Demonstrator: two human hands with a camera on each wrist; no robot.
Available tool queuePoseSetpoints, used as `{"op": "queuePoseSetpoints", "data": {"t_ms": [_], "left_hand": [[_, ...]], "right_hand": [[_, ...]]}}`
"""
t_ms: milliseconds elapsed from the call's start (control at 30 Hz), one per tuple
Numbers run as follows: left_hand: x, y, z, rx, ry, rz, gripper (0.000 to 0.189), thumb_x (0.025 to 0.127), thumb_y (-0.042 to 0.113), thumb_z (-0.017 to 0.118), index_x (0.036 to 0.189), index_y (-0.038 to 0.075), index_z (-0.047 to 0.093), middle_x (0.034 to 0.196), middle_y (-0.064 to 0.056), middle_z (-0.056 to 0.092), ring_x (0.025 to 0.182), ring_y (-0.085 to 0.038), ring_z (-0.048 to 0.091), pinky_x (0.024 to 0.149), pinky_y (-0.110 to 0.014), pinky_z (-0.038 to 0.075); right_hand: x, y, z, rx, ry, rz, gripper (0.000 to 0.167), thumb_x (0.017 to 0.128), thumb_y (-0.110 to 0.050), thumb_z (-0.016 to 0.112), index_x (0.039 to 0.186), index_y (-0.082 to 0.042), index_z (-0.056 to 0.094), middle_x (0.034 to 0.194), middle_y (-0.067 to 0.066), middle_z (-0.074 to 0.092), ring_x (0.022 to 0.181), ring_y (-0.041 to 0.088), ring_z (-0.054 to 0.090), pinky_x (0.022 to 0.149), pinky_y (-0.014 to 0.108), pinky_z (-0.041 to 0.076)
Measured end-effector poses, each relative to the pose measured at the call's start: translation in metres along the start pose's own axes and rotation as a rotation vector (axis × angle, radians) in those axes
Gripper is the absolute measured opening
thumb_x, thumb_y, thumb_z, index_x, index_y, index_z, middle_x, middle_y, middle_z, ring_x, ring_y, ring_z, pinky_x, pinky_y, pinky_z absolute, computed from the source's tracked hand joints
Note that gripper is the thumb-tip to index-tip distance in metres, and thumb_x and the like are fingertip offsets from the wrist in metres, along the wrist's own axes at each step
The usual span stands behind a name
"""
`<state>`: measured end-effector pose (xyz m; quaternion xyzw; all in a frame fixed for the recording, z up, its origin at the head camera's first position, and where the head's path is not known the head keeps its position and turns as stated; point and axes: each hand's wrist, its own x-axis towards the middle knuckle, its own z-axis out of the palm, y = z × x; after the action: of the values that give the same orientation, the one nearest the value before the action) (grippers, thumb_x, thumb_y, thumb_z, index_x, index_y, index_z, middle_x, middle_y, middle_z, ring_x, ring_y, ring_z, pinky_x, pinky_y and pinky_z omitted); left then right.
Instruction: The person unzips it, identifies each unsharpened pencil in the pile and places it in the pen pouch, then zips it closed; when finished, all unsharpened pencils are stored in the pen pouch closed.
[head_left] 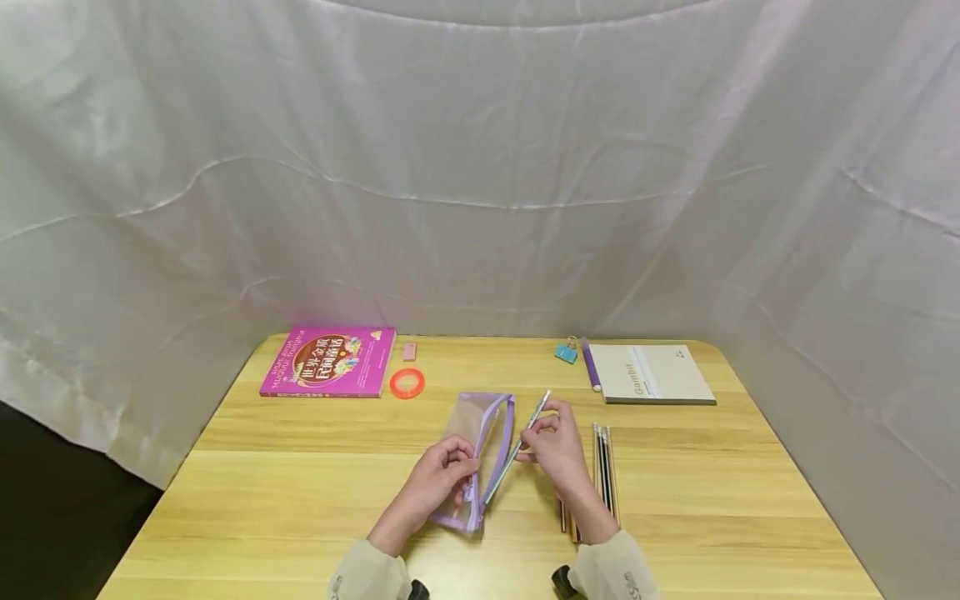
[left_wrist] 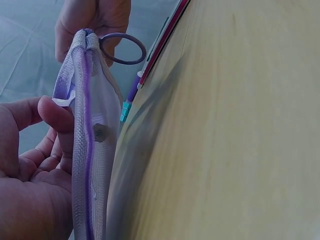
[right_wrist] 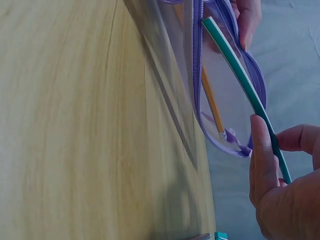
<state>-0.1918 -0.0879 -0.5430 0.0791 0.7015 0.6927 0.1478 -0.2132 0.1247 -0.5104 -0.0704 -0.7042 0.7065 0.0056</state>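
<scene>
The grip of the right hand (head_left: 558, 446) is a pinch, thumb against fingers, on one teal pencil (right_wrist: 236, 70); the left hand (head_left: 442, 471) pinches one purple-trimmed zippered pouch (head_left: 472, 421) by its side, near the zip. From here the pencil slants over the table (head_left: 300, 483), its far end at the pouch's gaping mouth, though I can't tell whether it has passed inside. I'd judge it light, stiff and smooth enough to roll in the fingers, so a hold around the middle seems best; the pouch looks thin and floppy, better held by the firmer zip edge. Inside I make out one orange pencil (right_wrist: 212, 102). By the right forearm lies a bunch of pencils (head_left: 604, 462), several, too overlapped to count. Farther back sit one magenta book (head_left: 330, 362), one red ring (head_left: 407, 395), one pink block (head_left: 409, 352), one blue keychain (head_left: 566, 353), one purple pen (head_left: 591, 367) and one pale notebook (head_left: 660, 375).
</scene>
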Motion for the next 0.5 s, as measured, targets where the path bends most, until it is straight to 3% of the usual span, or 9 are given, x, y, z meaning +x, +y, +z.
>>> {"op": "queuePoseSetpoints", "data": {"t_ms": [500], "left_hand": [[-0.0003, 0.0000, 0.0013, -0.011, -0.007, 0.005, 0.020, 0.097, 0.010, 0.068, 0.104, -0.004, 0.057, 0.082, 0.000, 0.059, 0.060, -0.009, 0.053, 0.048, -0.017, 0.047]], "right_hand": [[-0.0030, 0.0066, 0.0101, -0.009, 0.001, 0.013, 0.057, 0.085, 0.017, 0.062, 0.134, 0.003, 0.037, 0.099, 0.015, 0.055, 0.071, 0.018, 0.065, 0.070, 0.038, 0.066]]}}
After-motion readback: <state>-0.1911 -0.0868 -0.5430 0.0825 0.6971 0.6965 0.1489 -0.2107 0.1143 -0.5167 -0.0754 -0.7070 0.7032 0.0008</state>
